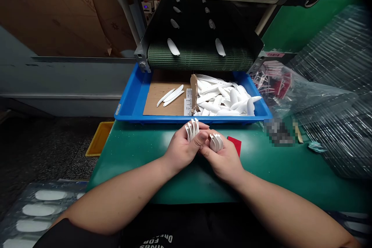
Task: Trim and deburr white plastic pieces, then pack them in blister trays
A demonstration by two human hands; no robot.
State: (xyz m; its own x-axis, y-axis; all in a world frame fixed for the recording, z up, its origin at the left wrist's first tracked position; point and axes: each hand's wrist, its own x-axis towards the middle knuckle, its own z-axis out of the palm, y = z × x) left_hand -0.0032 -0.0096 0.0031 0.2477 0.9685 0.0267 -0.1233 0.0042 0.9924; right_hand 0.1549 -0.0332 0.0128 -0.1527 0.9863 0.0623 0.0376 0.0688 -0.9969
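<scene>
My left hand (181,149) grips a small fanned stack of curved white plastic pieces (192,129) above the green table (261,170). My right hand (223,161) holds a second stack of similar white pieces (216,142) between its fingers and thumb. The two hands meet at the fingertips, just in front of a blue tray (192,119). A heap of loose white pieces (223,97) fills the tray's right side. Three long white pieces (171,96) lie on a cardboard sheet (155,100) at its left. A red card (236,144) sits beside my right hand, partly hidden.
Above the tray, a green conveyor belt (200,56) carries white pieces (173,46) towards it. A yellow tray (99,138) stands beyond the table's left edge. A clear plastic bag (290,93) lies at the right. Moulded plastic sheets (37,213) sit at the lower left.
</scene>
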